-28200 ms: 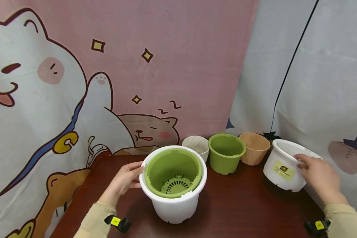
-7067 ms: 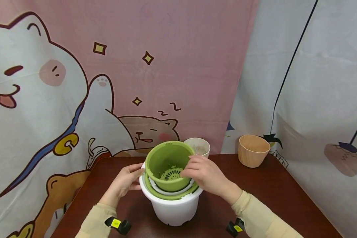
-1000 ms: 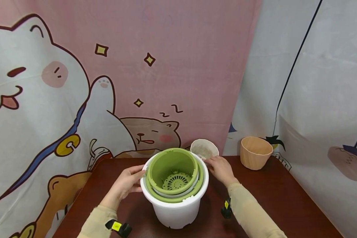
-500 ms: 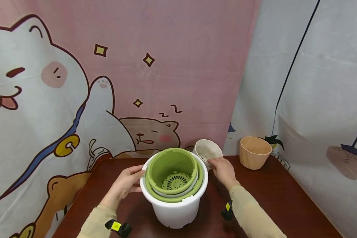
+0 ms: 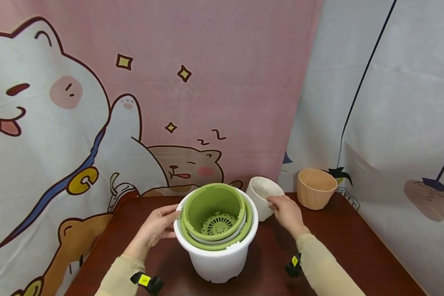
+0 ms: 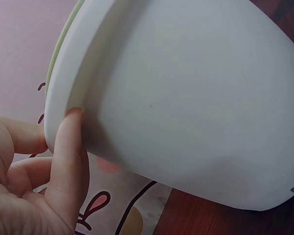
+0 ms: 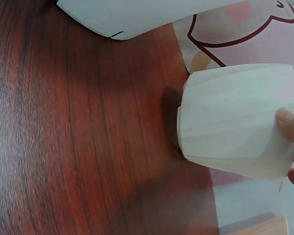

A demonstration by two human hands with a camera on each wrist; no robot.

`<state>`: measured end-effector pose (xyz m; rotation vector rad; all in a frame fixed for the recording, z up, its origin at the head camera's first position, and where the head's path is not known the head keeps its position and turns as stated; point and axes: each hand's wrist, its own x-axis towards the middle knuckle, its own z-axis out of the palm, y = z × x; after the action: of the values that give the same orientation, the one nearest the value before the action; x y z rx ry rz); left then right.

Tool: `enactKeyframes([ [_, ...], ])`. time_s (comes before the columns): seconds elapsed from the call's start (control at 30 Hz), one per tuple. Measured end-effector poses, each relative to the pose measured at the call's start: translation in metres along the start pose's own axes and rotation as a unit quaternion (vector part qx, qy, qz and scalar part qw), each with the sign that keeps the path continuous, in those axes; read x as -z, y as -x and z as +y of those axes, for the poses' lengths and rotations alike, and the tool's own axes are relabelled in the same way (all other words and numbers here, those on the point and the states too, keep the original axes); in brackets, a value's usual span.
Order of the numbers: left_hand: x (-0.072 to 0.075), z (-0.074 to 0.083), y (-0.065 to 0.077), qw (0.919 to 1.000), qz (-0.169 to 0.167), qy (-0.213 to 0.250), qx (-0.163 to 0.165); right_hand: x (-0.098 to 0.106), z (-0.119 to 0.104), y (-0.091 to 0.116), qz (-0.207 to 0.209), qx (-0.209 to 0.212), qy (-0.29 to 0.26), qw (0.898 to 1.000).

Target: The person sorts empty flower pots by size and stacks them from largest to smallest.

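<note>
A large white pot (image 5: 215, 257) stands mid-table with a green pot (image 5: 214, 205) nested innermost among other green and white rims. My left hand (image 5: 169, 222) holds the big pot's left side, its thumb (image 6: 68, 147) up against the rim of that large white pot (image 6: 196, 98). My right hand (image 5: 276, 204) grips a small cream pot (image 5: 260, 196) by its rim, just right of the big pot. In the right wrist view the small cream pot (image 7: 232, 120) is tipped on its side, with my thumb (image 7: 286, 122) on its wall.
A tan pot (image 5: 315, 188) stands at the back right of the dark wooden table (image 5: 355, 255). Cartoon-print cloth (image 5: 96, 123) hangs right behind the table. The big pot's base (image 7: 137, 14) lies near the small pot.
My right hand has taken hold of the small cream pot, tilted it and drawn it to the right, away from behind the big pot. The left hand has stayed put.
</note>
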<state>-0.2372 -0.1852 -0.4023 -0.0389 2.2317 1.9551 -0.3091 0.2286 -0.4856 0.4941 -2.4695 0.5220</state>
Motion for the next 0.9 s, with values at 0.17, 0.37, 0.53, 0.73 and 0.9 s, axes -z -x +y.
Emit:
enactKeyframes([
  [0.17,0.0,0.001,0.0,1.0,0.001,-0.002,0.0,0.011,0.004,0.004,-0.013,-0.017,0.001,1.0],
  [0.37,0.001,0.001,0.0,1.0,0.003,-0.003,0.003,0.026,0.006,0.004,-0.034,-0.038,-0.004,0.999],
  [0.53,0.0,-0.001,-0.001,1.0,0.002,0.0,0.003,0.041,0.005,0.002,-0.033,-0.038,-0.012,0.999],
  [0.73,0.0,-0.003,-0.002,1.0,-0.001,0.005,-0.001,0.062,0.0,-0.002,-0.019,-0.031,-0.028,0.999],
  [0.9,-0.001,-0.003,-0.001,1.0,0.0,0.003,-0.004,0.08,-0.004,-0.007,0.001,-0.009,-0.032,0.999],
])
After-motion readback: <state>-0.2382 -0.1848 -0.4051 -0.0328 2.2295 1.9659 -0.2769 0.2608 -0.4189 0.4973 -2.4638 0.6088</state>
